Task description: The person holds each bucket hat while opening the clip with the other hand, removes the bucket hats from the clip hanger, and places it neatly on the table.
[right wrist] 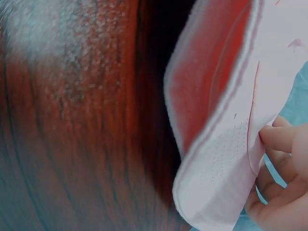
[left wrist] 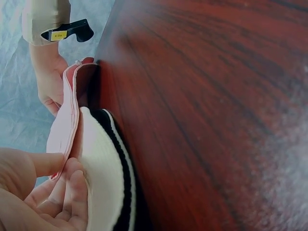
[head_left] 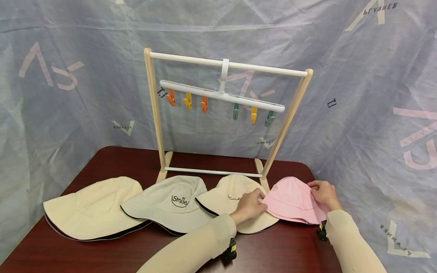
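Note:
A pink bucket hat (head_left: pixel 290 197) lies at the right end of a row of hats. My left hand (head_left: pixel 250 206) pinches the left edge of its brim between thumb and fingers, reaching over a cream hat (head_left: pixel 235 185) with small script on the front. On the far side, my right hand (head_left: pixel 324 194) pinches the pink hat near where crown and brim meet. The right wrist view shows the brim (right wrist: pixel 211 178) bent, with the pink-red inside facing the table. In the left wrist view the left fingers (left wrist: pixel 74 192) sit between the pink brim and the cream brim (left wrist: pixel 103 163).
A grey-green hat (head_left: pixel 167 203) reading "Smile" and another cream hat (head_left: pixel 99 204) lie overlapping to the left. Behind stands a wooden rack (head_left: pixel 155 110) with a white hanger (head_left: pixel 222 94) carrying several coloured clips (head_left: pixel 204 105). Grey printed cloth (head_left: pixel 85 106) surrounds the dark red table (head_left: pixel 273 250).

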The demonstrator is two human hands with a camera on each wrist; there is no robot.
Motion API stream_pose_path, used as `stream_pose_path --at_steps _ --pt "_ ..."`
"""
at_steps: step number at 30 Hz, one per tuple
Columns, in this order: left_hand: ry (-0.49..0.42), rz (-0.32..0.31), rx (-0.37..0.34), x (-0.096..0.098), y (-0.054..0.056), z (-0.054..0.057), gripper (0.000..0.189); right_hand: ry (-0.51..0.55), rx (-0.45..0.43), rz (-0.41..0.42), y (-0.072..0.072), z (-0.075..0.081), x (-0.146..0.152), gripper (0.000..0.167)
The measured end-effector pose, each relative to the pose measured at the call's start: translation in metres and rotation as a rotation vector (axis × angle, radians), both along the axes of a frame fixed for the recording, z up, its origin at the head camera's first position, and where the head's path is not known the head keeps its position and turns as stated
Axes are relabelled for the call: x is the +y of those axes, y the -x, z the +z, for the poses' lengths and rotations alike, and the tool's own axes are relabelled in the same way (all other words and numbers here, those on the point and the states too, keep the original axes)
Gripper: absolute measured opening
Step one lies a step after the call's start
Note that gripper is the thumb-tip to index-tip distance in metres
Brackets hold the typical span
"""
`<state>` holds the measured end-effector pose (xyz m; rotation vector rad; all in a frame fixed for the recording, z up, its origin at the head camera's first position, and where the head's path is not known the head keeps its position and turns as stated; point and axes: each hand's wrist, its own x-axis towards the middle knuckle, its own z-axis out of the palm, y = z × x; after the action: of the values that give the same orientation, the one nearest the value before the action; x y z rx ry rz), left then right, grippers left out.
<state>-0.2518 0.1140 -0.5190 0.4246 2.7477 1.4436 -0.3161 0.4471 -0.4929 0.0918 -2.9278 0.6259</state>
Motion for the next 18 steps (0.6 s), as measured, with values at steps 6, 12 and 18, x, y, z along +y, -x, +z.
stream_pose_path --at_steps 6,12,18 --pt "0.000 0.000 -0.003 0.0002 -0.0002 -0.0009 0.025 0.007 0.002 -0.007 -0.0006 -0.0017 0.0017 0.019" --pt "-0.008 0.003 -0.010 0.0003 -0.0009 -0.0010 0.026 0.007 -0.021 -0.021 -0.0016 -0.0028 0.0017 0.019" --pt "-0.015 0.003 -0.019 -0.0003 -0.0019 0.0009 0.026 0.000 -0.045 -0.024 -0.0008 -0.0004 -0.0001 0.021"
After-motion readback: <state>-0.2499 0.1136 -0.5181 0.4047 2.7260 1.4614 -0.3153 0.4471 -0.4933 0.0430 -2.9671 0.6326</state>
